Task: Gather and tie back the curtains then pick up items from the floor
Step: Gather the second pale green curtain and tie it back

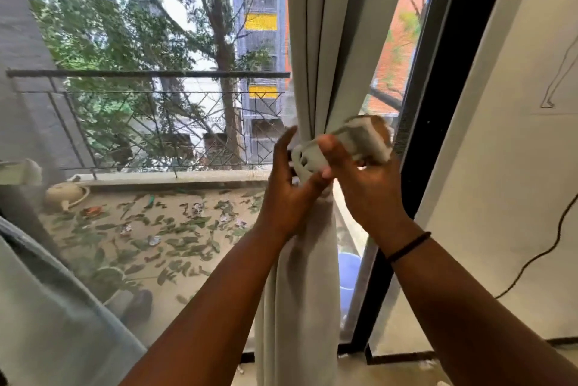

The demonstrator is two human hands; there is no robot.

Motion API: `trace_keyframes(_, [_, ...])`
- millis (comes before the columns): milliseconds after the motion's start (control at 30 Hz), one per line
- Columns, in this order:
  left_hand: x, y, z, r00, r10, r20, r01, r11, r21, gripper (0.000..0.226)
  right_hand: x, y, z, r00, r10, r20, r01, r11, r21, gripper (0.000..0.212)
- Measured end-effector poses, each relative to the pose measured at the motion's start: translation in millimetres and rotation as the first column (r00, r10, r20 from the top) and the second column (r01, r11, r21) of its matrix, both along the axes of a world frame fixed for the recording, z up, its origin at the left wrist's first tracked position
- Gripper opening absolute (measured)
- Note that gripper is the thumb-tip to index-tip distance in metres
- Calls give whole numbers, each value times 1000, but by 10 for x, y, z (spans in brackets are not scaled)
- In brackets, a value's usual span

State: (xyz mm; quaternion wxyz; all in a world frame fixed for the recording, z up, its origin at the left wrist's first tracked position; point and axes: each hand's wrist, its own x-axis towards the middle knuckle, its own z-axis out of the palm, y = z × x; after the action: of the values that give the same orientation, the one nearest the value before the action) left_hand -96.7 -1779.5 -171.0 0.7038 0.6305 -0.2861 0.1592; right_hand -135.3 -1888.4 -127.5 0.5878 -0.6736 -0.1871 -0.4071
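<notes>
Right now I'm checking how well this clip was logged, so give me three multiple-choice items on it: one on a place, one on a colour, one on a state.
1. Where is the tieback band wrapped?
A. round the gathered curtain
B. on the balcony railing
C. on the floor

2. What colour is the band on the right wrist?
A. white
B. black
C. yellow

3. How is the curtain below the hands?
A. spread flat across the window
B. lying on the floor
C. bunched into a narrow column

Answers: 1 A, the left hand and right hand hold it against the cinched fabric; 2 B, it shows dark on the wrist; 3 C, the folds hang pulled together.
</notes>
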Motion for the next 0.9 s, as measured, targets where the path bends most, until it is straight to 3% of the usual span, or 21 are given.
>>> trace_keyframes(67, [1,-42,151,999,-9,51,10,999,-32,68,0,27,83,998,-58,-23,58,998,-31,20])
trace_keyframes(233, [67,-68,208,998,-55,-2,55,998,16,63,-34,22,146,985,-117,-130,109,992,-71,28])
trace_keyframes(367, [103,-50,142,1000,-5,-30,7,997,80,60,-38,-39,257,970,-238,-56,226,961,-160,11])
trace_keyframes(467, [133,-58,132,1000,6,-29,-2,992,127,48,-72,-30,338,946,-323,-2,316,926,-205,15])
trace_keyframes(667, [177,-8,113,1000,-5,6,4,972,237,23,-81,-58,552,922,-385,-34,384,923,-33,43])
trace_keyframes(800, [216,28,63,1000,4,-19,-1,980,197,34,-48,-31,523,945,-310,-103,308,951,-35,46])
trace_keyframes(900, [291,53,31,999,15,-34,-10,991,133,55,19,-44,436,951,-255,-176,241,965,-99,29])
